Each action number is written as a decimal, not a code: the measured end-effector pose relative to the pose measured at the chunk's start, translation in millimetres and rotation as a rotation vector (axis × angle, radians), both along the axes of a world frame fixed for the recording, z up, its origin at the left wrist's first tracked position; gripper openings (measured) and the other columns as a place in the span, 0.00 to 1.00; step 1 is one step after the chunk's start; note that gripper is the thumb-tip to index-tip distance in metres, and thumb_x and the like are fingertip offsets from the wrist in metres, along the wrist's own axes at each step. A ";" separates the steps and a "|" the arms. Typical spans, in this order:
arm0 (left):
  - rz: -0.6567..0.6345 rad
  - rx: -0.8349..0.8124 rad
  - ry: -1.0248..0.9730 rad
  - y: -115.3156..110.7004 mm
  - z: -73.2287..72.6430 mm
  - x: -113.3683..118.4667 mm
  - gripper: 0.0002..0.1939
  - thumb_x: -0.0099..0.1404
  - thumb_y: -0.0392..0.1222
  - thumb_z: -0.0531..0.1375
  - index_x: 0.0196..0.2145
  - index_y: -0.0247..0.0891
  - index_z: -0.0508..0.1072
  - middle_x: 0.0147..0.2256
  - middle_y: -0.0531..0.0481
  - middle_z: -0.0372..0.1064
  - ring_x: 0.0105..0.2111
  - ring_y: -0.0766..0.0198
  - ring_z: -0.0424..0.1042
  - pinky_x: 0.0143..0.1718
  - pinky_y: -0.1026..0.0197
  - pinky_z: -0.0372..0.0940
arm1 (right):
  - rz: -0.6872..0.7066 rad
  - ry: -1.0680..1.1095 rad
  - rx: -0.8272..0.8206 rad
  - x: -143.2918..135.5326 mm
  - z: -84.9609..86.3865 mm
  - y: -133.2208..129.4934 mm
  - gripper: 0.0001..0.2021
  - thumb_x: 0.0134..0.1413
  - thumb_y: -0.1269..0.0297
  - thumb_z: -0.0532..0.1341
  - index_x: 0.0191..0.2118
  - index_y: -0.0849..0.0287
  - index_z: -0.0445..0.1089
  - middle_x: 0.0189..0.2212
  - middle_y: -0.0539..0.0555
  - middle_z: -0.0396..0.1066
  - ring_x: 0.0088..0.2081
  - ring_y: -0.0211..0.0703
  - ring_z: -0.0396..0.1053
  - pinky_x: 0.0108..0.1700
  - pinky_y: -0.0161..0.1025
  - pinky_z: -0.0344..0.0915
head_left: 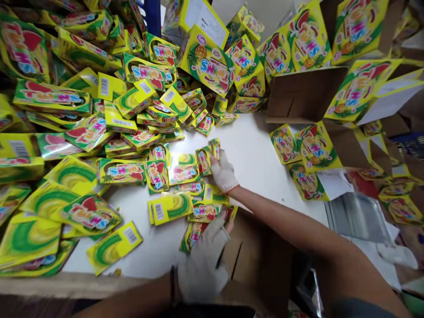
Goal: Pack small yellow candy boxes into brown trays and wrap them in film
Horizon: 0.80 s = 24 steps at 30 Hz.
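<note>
Both hands wear pale gloves with bare fingertips. My left hand [205, 260] is low in the centre, blurred, its fingers bent over small yellow-green candy boxes [203, 212] beside an open cardboard carton [247, 251]. What its fingers grip, if anything, is hard to make out. My right hand [225, 173] reaches in from the right, fingers against the side of an upright small candy box [204, 160] at the end of a group on the white table [245, 132]. Its fingertips are partly hidden behind that box.
A large heap of candy boxes [132, 101] fills the left and back. Larger printed display boxes [207, 62] stand behind, with more at the right [318, 145]. A clear plastic tray [357, 216] lies at the right. The table's front edge [66, 285] runs below.
</note>
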<state>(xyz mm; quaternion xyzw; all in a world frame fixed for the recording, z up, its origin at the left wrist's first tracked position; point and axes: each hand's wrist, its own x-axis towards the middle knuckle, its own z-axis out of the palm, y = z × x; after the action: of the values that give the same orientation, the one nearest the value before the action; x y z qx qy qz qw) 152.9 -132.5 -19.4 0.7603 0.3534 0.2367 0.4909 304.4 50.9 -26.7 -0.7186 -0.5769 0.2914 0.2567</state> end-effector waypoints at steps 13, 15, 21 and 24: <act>0.384 -0.021 -0.140 -32.7 34.2 -42.8 0.25 0.70 0.43 0.55 0.63 0.38 0.62 0.56 0.38 0.67 0.48 0.57 0.72 0.50 0.53 0.70 | 0.005 0.824 -0.122 41.8 120.6 -144.8 0.18 0.46 0.54 0.71 0.41 0.55 0.69 0.31 0.49 0.72 0.27 0.35 0.66 0.22 0.29 0.61; 0.358 -0.058 -0.179 -25.3 47.4 -36.3 0.23 0.69 0.46 0.55 0.60 0.37 0.65 0.50 0.42 0.71 0.40 0.61 0.72 0.45 0.56 0.69 | 0.069 0.810 -0.200 36.4 119.6 -186.9 0.21 0.47 0.53 0.70 0.45 0.55 0.67 0.35 0.51 0.73 0.29 0.38 0.69 0.25 0.33 0.67; 0.125 0.071 0.016 0.3 81.4 -5.8 0.10 0.68 0.45 0.54 0.36 0.37 0.70 0.29 0.53 0.69 0.28 0.65 0.65 0.31 0.62 0.61 | 0.152 0.205 0.090 26.2 116.5 -238.5 0.25 0.57 0.57 0.63 0.59 0.54 0.61 0.50 0.58 0.71 0.49 0.50 0.71 0.50 0.50 0.72; -0.032 0.279 0.156 -1.6 86.1 -3.1 0.10 0.70 0.43 0.53 0.36 0.37 0.71 0.31 0.50 0.71 0.31 0.63 0.67 0.33 0.61 0.62 | 0.298 -0.216 0.315 35.7 134.5 -240.0 0.22 0.59 0.63 0.61 0.58 0.54 0.64 0.50 0.60 0.69 0.51 0.53 0.69 0.52 0.51 0.69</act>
<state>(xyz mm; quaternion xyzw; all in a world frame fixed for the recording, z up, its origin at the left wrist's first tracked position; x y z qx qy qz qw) 149.7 -134.1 66.7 0.8427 0.3420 0.2160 0.3554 340.1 -189.1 107.8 -0.6037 -0.7388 0.1542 0.2566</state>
